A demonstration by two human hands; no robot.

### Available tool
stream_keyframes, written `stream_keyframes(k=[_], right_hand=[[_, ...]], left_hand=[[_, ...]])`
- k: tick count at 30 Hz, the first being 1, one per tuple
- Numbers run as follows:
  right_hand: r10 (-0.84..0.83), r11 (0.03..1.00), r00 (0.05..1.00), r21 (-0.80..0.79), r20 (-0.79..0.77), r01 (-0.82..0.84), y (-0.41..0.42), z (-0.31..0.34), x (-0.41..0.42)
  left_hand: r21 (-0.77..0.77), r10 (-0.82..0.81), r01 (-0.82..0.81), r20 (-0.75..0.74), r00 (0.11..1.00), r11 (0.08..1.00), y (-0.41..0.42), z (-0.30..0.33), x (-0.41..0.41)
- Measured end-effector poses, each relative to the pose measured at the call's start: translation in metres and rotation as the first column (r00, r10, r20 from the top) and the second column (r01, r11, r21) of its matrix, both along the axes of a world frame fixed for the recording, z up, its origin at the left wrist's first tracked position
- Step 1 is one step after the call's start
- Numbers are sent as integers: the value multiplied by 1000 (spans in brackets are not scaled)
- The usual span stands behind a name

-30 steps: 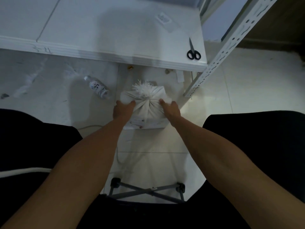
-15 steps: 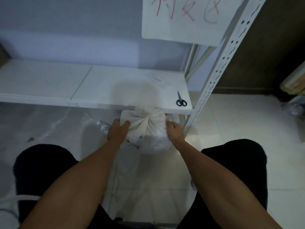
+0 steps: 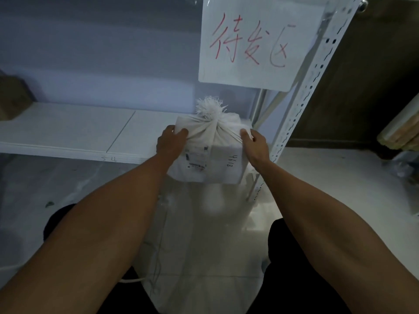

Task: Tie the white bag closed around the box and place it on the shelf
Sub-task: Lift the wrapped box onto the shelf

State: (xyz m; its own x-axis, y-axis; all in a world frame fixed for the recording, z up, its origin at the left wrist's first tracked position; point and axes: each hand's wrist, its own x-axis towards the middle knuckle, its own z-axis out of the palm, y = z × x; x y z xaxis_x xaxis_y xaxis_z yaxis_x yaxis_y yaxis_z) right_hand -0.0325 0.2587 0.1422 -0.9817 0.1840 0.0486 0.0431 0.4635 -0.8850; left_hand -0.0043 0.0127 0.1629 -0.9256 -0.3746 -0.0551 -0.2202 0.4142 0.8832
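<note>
The white bag (image 3: 213,152) is wrapped tight around a box, its neck tied in a frayed tuft (image 3: 209,106) on top. A printed label and handwritten digits show on its front face. My left hand (image 3: 170,143) grips the bag's left side and my right hand (image 3: 255,146) grips its right side. I hold it in the air at the front edge of the white shelf (image 3: 74,130), near the shelf's right end. The bag's bottom hangs below the shelf board's level.
A perforated white upright post (image 3: 306,91) stands just right of the bag. A paper sign (image 3: 256,41) with red handwriting hangs above. A brown object (image 3: 11,98) sits at the shelf's far left. My dark-clothed knees frame the pale tiled floor (image 3: 340,173) below.
Both hands have lifted the tied bag from the floor up to shelf height and moved it toward the shelf. My view has tilted upward, and the scissors on the shelf are now hidden.
</note>
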Motion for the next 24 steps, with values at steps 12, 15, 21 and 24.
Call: stream_keyframes(k=[12,15,21,24], right_hand=[[30,998,999,-57,-45,-33,-19,17,-109],[34,999,998,-26,-49,-35,-16,12,-157],[-9,999,999,51,-31,11,-11,1,-255],[0,1000,999,20,-32,1,-12,-9,-283]], left_hand=[[306,-43,46,-16,999,951,-19,4,-139],[343,-99,99,-16,995,934,-25,-1,-186],[355,-132,140,-46,990,924,-20,-16,-268],[360,-158,167,-53,986,918,-23,-25,-295]])
